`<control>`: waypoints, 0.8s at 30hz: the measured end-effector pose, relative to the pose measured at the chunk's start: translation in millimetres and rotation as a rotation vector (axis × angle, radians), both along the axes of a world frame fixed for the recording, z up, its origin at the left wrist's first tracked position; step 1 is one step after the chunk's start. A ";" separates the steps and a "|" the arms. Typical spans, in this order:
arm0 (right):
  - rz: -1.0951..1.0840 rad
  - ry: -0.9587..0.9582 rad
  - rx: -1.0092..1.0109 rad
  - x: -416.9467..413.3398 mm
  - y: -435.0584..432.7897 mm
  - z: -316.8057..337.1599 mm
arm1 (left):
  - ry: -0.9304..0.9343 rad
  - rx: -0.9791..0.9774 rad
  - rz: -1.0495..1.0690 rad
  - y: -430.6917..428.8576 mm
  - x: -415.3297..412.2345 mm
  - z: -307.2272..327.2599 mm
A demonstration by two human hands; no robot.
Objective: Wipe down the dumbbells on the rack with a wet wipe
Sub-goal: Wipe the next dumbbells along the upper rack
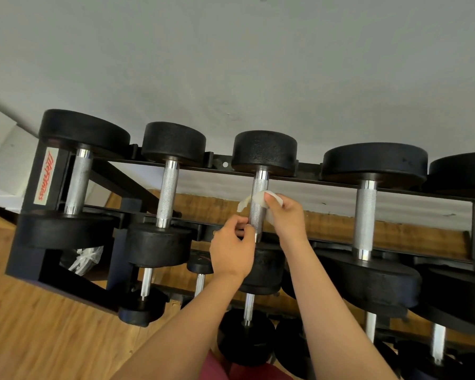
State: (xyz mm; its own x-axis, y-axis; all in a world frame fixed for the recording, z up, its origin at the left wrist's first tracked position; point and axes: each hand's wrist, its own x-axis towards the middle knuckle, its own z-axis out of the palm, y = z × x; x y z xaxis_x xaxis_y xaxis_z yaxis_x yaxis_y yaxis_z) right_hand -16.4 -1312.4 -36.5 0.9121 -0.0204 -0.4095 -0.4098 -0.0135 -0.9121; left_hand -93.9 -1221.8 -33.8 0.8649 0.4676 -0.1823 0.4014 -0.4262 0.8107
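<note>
Grey wall (231, 56) fills the far background, with wood flooring (33, 325) at near left. Against the wall stands a black rack (30, 204), red-lettered label on its left end, carrying a top row of black-headed dumbbells with knurled steel handles; smaller dumbbells sit on a lower tier nearer the viewer. The third dumbbell (263, 152) from the left on the top row is the one being handled. The right hand (287, 218) is closed around the right side of its handle, pressing a white wet wipe (248, 200) against the metal (the wipe wraps over the bar and its loose end sticks out to the left). The left hand (232, 252) pinches the lower part of the same handle, thumb and fingertips together on the steel just above the near head. Neighbouring dumbbells (173, 141) to either side lie untouched in their cradles. A crumpled white plastic bag (87, 259) shows behind the rack's left frame.
</note>
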 end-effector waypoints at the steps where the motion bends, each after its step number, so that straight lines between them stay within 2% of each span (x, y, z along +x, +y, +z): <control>1: -0.001 -0.018 -0.026 -0.4 -2.5 -1.8 | 0.003 0.002 -0.001 0.0 0.0 0.1; 7: 0.159 -0.011 -0.036 14.5 0.1 8.2 | 0.008 -0.011 -0.013 -0.1 0.1 2.3; 14: -0.010 -0.077 -0.033 -4.2 -8.3 -5.4 | 0.005 -0.009 -0.011 0.4 -0.1 2.5; 17: 0.073 -0.079 -0.107 3.2 -5.7 -1.3 | 0.003 -0.011 -0.008 -0.3 -0.1 3.3; 20: 0.131 -0.051 -0.086 12.2 -0.3 5.6 | -0.002 -0.015 -0.009 -0.5 -0.2 3.2; 24: 0.045 -0.086 -0.081 5.7 -6.5 -1.5 | -0.001 -0.010 -0.008 -0.3 0.0 3.1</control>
